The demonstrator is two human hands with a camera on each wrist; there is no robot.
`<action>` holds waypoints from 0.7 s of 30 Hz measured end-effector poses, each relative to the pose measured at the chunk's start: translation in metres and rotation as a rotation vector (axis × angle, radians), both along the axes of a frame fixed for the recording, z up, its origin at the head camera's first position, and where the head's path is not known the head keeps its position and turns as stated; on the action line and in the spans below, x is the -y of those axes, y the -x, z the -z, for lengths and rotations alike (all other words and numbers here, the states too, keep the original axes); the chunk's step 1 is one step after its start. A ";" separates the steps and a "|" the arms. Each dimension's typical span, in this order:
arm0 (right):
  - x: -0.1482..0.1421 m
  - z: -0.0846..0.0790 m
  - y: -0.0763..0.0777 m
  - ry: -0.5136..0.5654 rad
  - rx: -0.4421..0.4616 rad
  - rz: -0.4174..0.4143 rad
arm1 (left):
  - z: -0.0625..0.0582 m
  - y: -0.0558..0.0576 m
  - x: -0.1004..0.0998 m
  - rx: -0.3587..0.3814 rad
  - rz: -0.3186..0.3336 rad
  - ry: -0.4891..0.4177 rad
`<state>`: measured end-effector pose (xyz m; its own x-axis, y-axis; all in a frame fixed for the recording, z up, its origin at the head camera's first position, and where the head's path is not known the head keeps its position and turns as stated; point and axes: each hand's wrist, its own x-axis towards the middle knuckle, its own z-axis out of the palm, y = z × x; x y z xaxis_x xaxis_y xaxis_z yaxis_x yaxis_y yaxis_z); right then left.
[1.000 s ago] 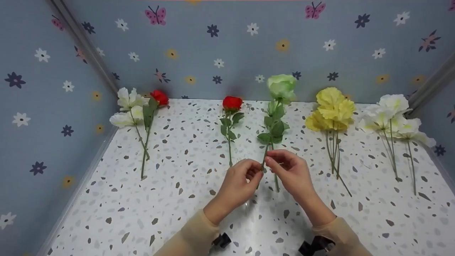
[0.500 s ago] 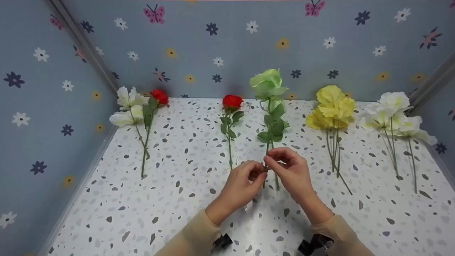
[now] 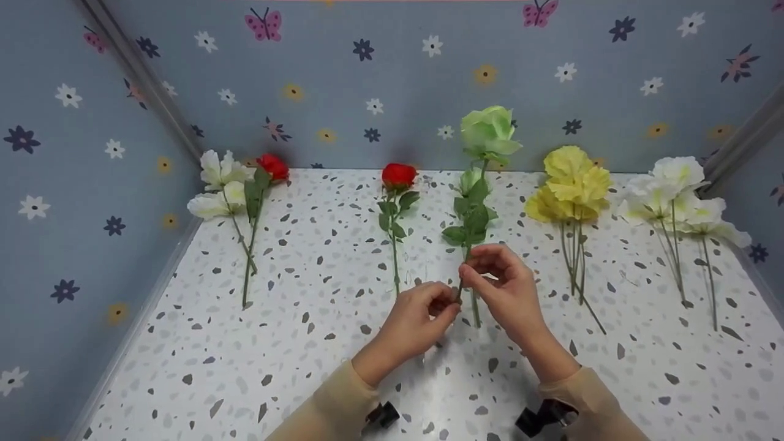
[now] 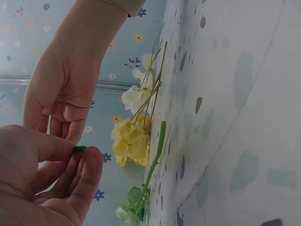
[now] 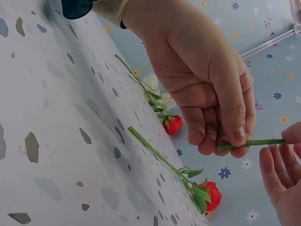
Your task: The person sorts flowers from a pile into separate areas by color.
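Note:
Both hands hold an artificial light green rose by its stem, its bloom up in front of the back wall. My left hand pinches the stem's lower end; the right wrist view shows the green stem running from those fingertips to the other hand. Higher up, my right hand pinches the stem between thumb and fingers. A second pale green rose lies on the table behind, partly covered by the held one. Left of it lies a red rose with green leaves.
Yellow flowers and white flowers lie on the right. At the far left, white flowers lie with another red rose. Patterned walls enclose the speckled table at the back and sides.
The held green rose's bloom swings left, then back to the right, and ends a little higher. Its stem now leans rightward; both hands stay near the same place.

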<state>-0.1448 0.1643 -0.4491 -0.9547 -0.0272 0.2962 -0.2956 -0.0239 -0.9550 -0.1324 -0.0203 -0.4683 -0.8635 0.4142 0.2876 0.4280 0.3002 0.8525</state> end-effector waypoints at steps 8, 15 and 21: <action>-0.012 -0.005 0.011 -0.106 -0.018 0.062 | -0.006 0.009 0.006 0.084 -0.038 0.029; -0.034 0.003 0.033 -0.446 -0.073 0.244 | -0.015 0.034 0.044 0.157 -0.222 0.059; -0.041 0.024 0.046 -0.631 0.018 0.229 | -0.018 0.058 0.103 0.168 -0.474 0.129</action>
